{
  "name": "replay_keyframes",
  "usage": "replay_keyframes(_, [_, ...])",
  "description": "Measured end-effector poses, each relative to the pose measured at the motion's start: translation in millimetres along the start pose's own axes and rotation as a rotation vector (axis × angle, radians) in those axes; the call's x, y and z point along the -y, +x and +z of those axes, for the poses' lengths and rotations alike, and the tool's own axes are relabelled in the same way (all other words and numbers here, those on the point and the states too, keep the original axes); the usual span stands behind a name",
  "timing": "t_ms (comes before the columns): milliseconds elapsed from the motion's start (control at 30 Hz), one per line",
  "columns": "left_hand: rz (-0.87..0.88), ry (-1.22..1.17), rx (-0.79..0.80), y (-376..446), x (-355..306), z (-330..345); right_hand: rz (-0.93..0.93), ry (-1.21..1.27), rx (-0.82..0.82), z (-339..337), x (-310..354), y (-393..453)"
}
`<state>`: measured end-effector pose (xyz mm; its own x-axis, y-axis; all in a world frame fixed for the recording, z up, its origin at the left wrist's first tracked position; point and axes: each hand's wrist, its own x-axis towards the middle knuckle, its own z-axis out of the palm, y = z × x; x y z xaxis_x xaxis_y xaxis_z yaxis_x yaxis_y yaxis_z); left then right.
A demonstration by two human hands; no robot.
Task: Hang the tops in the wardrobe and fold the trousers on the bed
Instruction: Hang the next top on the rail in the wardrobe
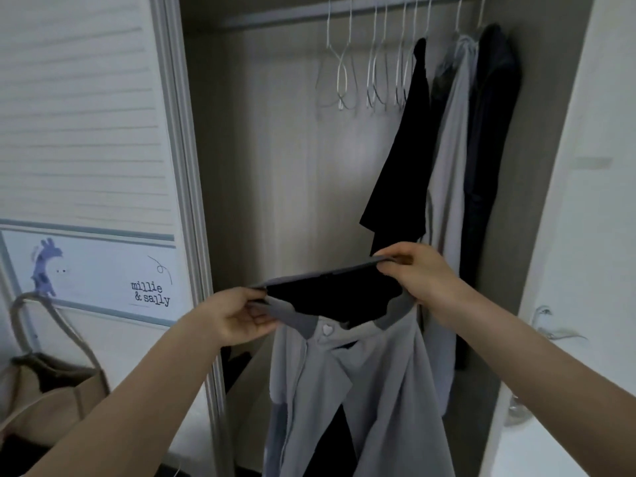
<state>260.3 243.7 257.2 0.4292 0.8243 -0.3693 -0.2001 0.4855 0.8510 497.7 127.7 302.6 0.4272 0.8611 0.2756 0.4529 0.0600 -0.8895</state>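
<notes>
A light grey top with a darker grey collar and a small heart button hangs down in front of the open wardrobe. My left hand pinches the collar at its left end. My right hand pinches the collar at its right end, a little higher. The neck opening is stretched wide between them. Several empty wire hangers hang on the wardrobe rail above. No hanger is visible inside the top.
A black garment, a grey one and a dark navy one hang at the wardrobe's right. A sliding door stands to the left, with a beige tote bag before it. A white wall is at right.
</notes>
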Motion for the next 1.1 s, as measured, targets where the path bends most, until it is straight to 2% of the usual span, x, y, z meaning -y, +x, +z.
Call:
replay_keyframes(133, [-0.023,0.296,0.197,-18,-29,-11,-0.061,-0.056,-0.113,0,-5,13])
replay_keyframes(200, [-0.011,0.347,0.232,-22,-43,-20,-0.061,-0.006,-0.151,1,-1,20])
replay_keyframes(267, [0.020,0.259,0.181,-21,-53,-28,-0.078,0.025,-0.153,5,3,25])
replay_keyframes(433, [0.127,-0.068,0.024,-9,-65,-36,-0.176,-0.091,-0.046,25,9,28])
replay_keyframes(533, [0.117,-0.140,-0.026,-2,-71,-30,-0.169,-0.197,-0.011,33,2,31])
replay_keyframes(633, [0.132,-0.077,-0.058,4,-83,-14,-0.038,-0.179,0.013,31,-3,36])
replay_keyframes(767, [0.321,0.132,-0.134,12,-101,22,0.105,-0.059,0.044,22,9,47])
replay_keyframes(900, [0.550,0.235,-0.253,20,-128,57,0.022,-0.155,0.045,13,23,64])
replay_keyframes(1100, [0.726,0.227,-0.191,32,-161,95,-0.180,-0.269,0.082,3,55,96])
